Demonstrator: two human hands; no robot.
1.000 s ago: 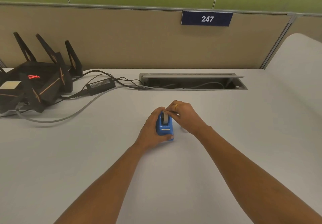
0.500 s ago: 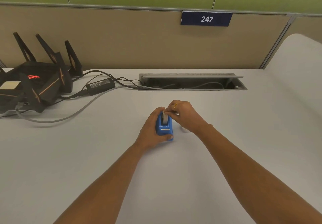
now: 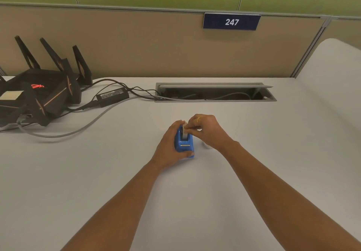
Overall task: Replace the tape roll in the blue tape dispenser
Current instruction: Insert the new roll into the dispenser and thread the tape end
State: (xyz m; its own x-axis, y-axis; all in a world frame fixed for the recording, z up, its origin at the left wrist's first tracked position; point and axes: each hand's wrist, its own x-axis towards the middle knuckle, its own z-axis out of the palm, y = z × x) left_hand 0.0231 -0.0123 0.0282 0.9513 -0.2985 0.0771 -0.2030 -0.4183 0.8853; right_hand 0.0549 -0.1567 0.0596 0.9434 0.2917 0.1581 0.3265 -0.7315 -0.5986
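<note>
1. The desk is a wide pale surface in front of me, with a black router and its cables off to my left and an open cable tray set into the far edge below the partition.
2. The blue tape dispenser stands near the middle of the desk, directly ahead, its cutter end facing me.
3. Almost nothing has changed over the last second: both hands and the dispenser sit where they were. I judge that I am in the fiddly seating part of the job, not a carrying part.
4. My left hand is curled around the dispenser's left side, thumb across the near lower edge, steadying it on the desk.
5. My right hand is nearly closed, fingertips pinched at the top of the pale tape roll sitting in the dispenser's slot (whether I grip the roll itself or its loose end, I cannot tell).
6. A small pale thing lies on the desk just under my right wrist, too hidden to name.
</note>
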